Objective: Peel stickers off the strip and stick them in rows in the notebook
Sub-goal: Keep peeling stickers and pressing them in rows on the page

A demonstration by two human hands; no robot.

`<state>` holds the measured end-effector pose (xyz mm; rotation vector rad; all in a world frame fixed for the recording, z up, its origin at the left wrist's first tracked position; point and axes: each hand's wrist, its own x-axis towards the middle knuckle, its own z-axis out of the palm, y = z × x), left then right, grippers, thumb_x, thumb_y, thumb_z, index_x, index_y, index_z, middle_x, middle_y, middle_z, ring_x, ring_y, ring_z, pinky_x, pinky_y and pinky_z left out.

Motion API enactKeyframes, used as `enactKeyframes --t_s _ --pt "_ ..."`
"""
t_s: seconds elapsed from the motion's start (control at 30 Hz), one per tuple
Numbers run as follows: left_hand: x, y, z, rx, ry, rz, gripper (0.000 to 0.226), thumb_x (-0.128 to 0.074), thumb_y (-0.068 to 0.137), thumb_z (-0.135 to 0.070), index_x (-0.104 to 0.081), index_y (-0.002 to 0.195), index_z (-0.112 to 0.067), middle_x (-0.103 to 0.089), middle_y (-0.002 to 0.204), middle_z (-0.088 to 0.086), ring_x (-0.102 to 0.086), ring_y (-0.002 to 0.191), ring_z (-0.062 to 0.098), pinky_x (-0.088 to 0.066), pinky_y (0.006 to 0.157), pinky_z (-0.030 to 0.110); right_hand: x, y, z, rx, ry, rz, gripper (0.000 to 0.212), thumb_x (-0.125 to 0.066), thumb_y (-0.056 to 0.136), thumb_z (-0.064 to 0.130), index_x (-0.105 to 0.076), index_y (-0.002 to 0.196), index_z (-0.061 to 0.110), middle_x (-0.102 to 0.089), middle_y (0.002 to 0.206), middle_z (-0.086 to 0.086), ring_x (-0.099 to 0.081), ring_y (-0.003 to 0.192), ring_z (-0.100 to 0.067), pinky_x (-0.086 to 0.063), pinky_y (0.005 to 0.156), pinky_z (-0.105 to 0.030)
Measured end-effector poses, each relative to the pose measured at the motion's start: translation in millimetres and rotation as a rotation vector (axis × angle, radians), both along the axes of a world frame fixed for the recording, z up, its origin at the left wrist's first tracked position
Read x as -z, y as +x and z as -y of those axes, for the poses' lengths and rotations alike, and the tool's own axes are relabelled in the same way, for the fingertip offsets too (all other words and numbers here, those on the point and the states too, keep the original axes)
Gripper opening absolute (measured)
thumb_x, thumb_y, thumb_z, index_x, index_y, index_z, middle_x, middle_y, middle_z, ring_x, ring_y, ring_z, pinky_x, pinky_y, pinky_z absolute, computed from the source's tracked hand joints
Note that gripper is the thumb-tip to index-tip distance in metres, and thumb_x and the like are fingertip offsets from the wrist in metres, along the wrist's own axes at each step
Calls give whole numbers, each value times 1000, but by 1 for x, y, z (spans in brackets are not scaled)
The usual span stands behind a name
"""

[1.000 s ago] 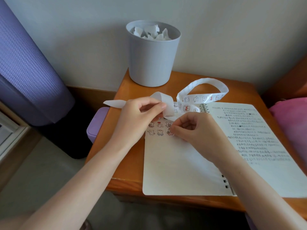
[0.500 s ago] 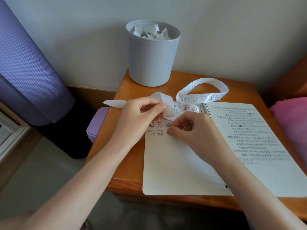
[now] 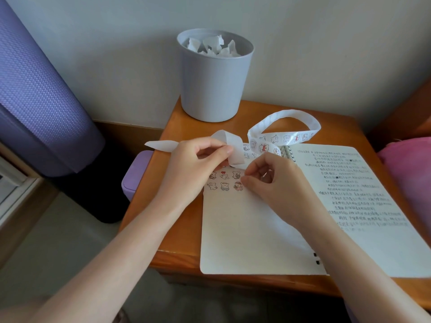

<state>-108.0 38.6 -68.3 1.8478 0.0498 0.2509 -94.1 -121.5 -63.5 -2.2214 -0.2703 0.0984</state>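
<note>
Left hand (image 3: 198, 164), right hand (image 3: 277, 183) close together, fingers curled

Left hand (image 3: 193, 166): pinches the blank end of the strip (image 3: 286, 138) above the notebook (image 3: 245, 241).
Right hand (image 3: 279, 183): fingers curled, tips on the notebook beside the stickers (image 3: 225, 181).
Stickers: two rows, left leaf.

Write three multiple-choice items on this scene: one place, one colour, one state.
1. Where are the stuck stickers?
A) the notebook's left page
B) its written right page
C) a loose card

2. What colour is the bin?
A) red
B) grey
C) green

3. What is the left hand doing?
A) lying flat
B) holding a pen
C) pinching the strip

Answers:
1 A, they sit in rows on the blank page.
2 B, its wall is pale grey.
3 C, thumb and fingers close on the strip's white backing.
</note>
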Motion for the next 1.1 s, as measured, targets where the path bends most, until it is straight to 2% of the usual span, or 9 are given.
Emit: enactKeyframes --t_s 0.17,0.3,0.47,0.53,0.63,0.73,0.83,0.93,1.1 --pt "0 0 0 -7 3 5 14 -62 91 -21 -74 92 -15 -72 83 -5 -67 84 6 -54 75 16 1 -1 -1 -2 11 -7 14 -76 77 22 -62 78 20 -58 67 6 -45 51 1 -34 48 -11" --pt "-3 -1 2 -11 -32 45 14 -62 91 -19 -73 94 -11 -72 83 -4 -66 82 1 -50 67 8 1 0 -1 -16 -6 16 9 -69 82 18 -61 79 21 -57 69 8 -46 52 0 -35 50 -11" --pt "-8 -2 3 7 -41 120 11 -61 91 -17 -70 95 -13 -70 84 -8 -66 81 -4 -47 64 5 -9 -3 -2 12 216 50 5 -65 86 21 -61 87 23 -64 82 12 -58 58 -4 -38 53 -14" --pt "-9 -2 4 16 -44 137 11 -61 91 -18 -69 97 -13 -70 85 -8 -67 81 -3 -48 65 6 -11 -4 -4 31 267 121 10 -67 85 22 -60 92 26 -65 88 13 -62 68 -8 -42 57 -20" --pt "-10 -2 3 32 -42 154 14 -61 91 -18 -70 99 -11 -71 88 -6 -67 83 -1 -47 67 6 -13 -4 -4 42 299 188 15 -69 84 21 -59 90 29 -65 88 12 -63 71 -11 -44 58 -25" --pt "-11 -3 3 43 -36 165 13 -61 90 -18 -70 97 -11 -71 87 -6 -67 82 -1 -47 67 6 -14 -3 -4 28 279 189 11 -70 83 20 -61 86 25 -65 86 12 -62 70 -12 -42 57 -21" --pt "-12 -4 4 53 -33 165 8 -60 90 -19 -68 92 -20 -69 85 -12 -66 82 -4 -46 66 5 -13 -2 -5 22 276 191 9 -71 82 17 -64 81 23 -66 78 10 -61 66 -11 -39 55 -14" --pt "-12 -5 5 74 -42 153 9 -58 91 -22 -66 89 -25 -69 83 -13 -66 82 -4 -46 66 5 -15 -3 -4 30 363 182 10 -72 81 14 -65 82 20 -67 74 7 -61 61 -9 -39 51 -10" --pt "-9 -3 5 118 -42 94 14 -61 91 -19 -72 96 -13 -72 86 -4 -68 84 5 -50 69 11 -17 -3 -3 34 458 173 16 -73 79 11 -61 84 20 -68 76 3 -61 60 -10 -38 49 -9"
